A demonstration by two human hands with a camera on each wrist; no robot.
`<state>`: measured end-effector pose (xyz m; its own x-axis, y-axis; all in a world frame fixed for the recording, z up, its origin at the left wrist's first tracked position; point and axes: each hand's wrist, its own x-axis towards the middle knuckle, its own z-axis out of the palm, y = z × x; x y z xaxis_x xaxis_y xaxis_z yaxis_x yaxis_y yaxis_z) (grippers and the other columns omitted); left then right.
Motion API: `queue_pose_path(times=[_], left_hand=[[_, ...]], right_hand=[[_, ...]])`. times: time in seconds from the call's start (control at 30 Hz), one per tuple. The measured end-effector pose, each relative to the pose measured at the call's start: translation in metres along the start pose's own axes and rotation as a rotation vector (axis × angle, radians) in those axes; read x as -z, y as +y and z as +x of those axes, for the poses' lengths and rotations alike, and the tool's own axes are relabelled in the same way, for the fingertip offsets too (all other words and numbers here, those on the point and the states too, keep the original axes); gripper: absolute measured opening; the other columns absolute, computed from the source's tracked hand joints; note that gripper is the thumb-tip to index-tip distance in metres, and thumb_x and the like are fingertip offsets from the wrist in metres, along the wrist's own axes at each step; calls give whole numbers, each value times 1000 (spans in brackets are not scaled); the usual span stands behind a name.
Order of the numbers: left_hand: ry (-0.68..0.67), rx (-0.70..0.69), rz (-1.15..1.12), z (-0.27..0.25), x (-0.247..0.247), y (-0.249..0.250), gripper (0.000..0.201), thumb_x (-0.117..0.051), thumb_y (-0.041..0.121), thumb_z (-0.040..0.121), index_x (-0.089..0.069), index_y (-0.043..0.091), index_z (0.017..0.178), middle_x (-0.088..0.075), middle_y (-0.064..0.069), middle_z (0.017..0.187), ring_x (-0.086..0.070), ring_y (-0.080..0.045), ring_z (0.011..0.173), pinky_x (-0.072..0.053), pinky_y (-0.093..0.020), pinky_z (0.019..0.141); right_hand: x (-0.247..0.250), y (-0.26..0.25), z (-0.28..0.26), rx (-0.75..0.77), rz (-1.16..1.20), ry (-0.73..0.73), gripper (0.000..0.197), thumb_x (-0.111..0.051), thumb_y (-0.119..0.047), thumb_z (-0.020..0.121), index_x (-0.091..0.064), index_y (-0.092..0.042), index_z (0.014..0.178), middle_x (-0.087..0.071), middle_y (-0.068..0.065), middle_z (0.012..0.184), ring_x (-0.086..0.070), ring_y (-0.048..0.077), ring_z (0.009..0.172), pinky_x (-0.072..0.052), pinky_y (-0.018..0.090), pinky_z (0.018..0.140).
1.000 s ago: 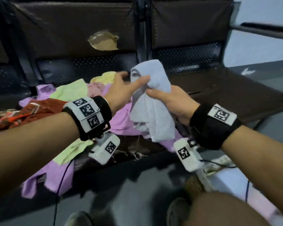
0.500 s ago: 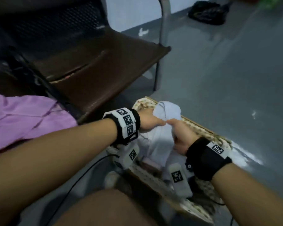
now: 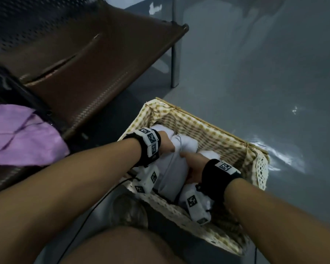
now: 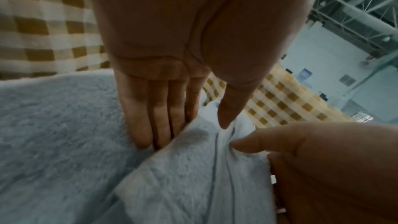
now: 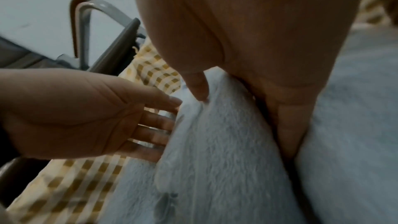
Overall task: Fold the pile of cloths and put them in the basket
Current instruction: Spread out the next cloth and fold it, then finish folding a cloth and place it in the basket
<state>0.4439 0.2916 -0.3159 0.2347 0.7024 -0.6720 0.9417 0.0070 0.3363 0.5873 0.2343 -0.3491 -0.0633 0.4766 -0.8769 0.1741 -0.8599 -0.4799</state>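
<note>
A folded pale blue cloth [image 3: 171, 174] stands on edge inside the basket [image 3: 213, 130], which has a yellow checked lining and sits on the floor. Both hands are down in the basket. My left hand [image 3: 168, 147] lies against the cloth's far side with straight fingers [image 4: 155, 125], the thumb on the fold. My right hand [image 3: 189, 162] pinches the cloth [image 5: 226, 159], thumb on one face and fingers [image 5: 286, 134] tucked down the other. More pale cloth [image 4: 53, 125] lies packed beside it. A purple cloth [image 3: 17, 138] remains on the bench.
The brown bench seat [image 3: 95, 63] stands left of the basket, its metal leg [image 3: 174, 60] just behind it. Grey floor [image 3: 265, 73] spreads to the right. My knee [image 3: 118, 248] and shoe [image 3: 130, 212] are at the basket's near side, with a cable [image 3: 88, 216] hanging from the left wrist.
The view swung from the bench pile to the basket. Both hands carried the pale blue cloth down into the basket and now sit lower in it.
</note>
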Motion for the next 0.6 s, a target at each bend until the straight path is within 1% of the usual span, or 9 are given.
queue_pose_path(times=[0.03,0.13,0.17,0.23,0.3,0.37,0.43,0.53,0.6], left_hand=[[-10,23,-57,-4,3,-1,26,-58,35,93,-63,11,86,-70,-17,110,-68,-35,100,-57,-47,89],[43,0,-61,-23,16,-5,36,-62,34,92,-70,4,109,-71,-15,111,-67,-33,104,-56,-43,92],[79,-27,-43,-35,23,-6,36,-62,36,92,-71,7,110,-72,-13,111,-67,-31,104,-55,-42,92],[186,-111,15,-60,37,-14,35,-63,38,92,-70,12,115,-70,-7,116,-64,-26,107,-52,-37,94],[299,-179,52,-91,52,-25,35,-63,37,93,-65,18,122,-68,-3,120,-62,-22,111,-49,-30,92],[413,-222,83,-124,68,-39,32,-62,35,93,-64,21,121,-69,-1,117,-63,-22,107,-45,-25,82],[512,-235,111,-158,84,-59,27,-61,36,92,-65,23,115,-70,-1,109,-64,-22,101,-39,-25,75],[608,-174,105,-212,100,-103,25,-62,39,89,-64,19,104,-70,-4,99,-64,-27,93,-48,-34,77],[650,-108,93,-245,104,-140,28,-61,38,88,-64,18,106,-71,-5,97,-64,-28,90,-51,-39,79]], right_hand=[[2,-4,-1,16,-51,22,41,-51,-33,99,-59,-8,131,-69,8,97,-71,24,87,-59,39,65],[4,-23,-13,68,-195,116,46,-55,-29,95,-55,1,131,-65,21,121,-66,40,111,-57,52,91],[3,-32,-23,103,-301,172,45,-56,-31,94,-55,-1,127,-64,22,122,-66,40,108,-57,51,90],[-1,-56,-47,213,-643,305,42,-56,-38,90,-61,-6,116,-69,17,107,-70,32,87,-59,37,71],[-17,-80,-75,344,-835,333,41,-57,-41,88,-67,-3,98,-73,14,90,-72,30,73,-60,37,62],[-45,-104,-103,477,-840,230,29,-58,-36,91,-66,-11,81,-74,12,81,-73,28,67,-61,42,65],[-84,-127,-129,608,-827,118,28,-58,-33,95,-60,-15,73,-70,9,76,-71,22,61,-59,35,56],[-152,-154,-159,757,-938,-40,18,-55,-21,95,-58,-15,78,-65,7,71,-65,23,63,-52,31,54],[-201,-164,-170,806,-1016,-168,9,-54,-15,94,-59,-13,87,-61,5,70,-59,24,64,-45,30,55]])
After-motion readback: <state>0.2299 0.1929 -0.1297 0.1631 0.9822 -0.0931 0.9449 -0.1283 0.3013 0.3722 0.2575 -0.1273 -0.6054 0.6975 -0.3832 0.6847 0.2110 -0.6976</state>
